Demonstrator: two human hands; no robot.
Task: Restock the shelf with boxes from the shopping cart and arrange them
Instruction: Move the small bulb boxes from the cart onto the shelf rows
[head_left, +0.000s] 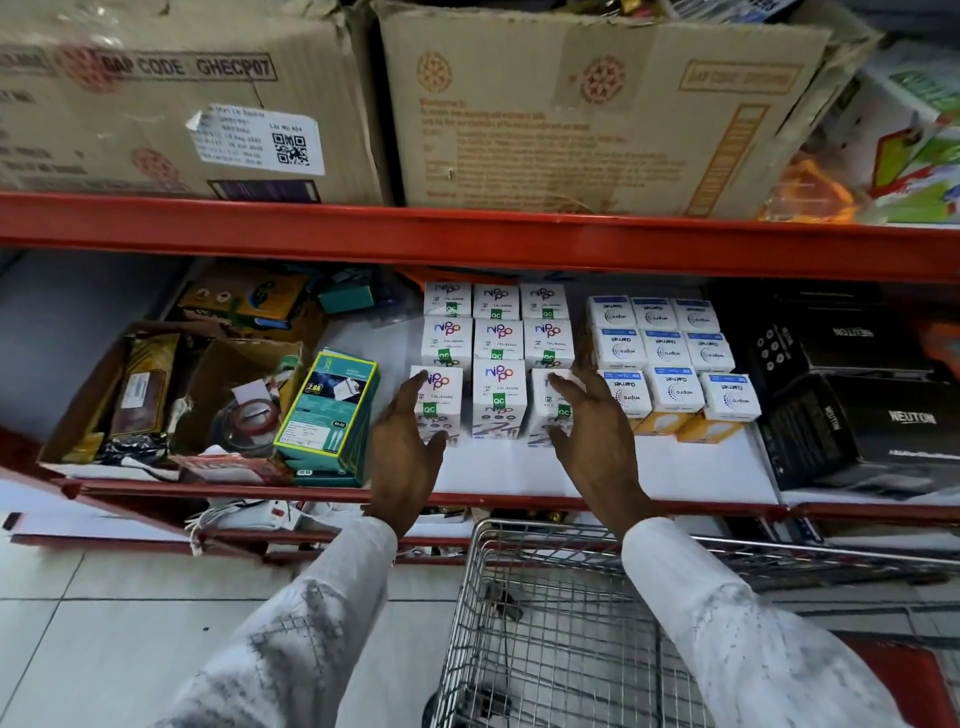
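- While both hands reach into the shelf (519, 470), the white boxes (498, 364) stand in a three-by-three block above the shopping cart (545, 623).
- Left hand (405, 441), fingers spread, touches the block's front-left box.
- Right hand (592, 431), fingers spread, touches its front-right box.

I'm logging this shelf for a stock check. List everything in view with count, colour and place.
Nippo boxes: nine, white, middle shelf centre, three rows.
Wipro Garnet boxes: nine, white and blue, right of those.
Neuton boxes: several, black, shelf far right.
Charger box: one, teal, tilted, left of centre.
Cardboard cartons: two, brown, upper shelf.
Shopping cart: one, metal, below.
Left hand: open, at front-left Nippo box.
Right hand: open, at front-right one.
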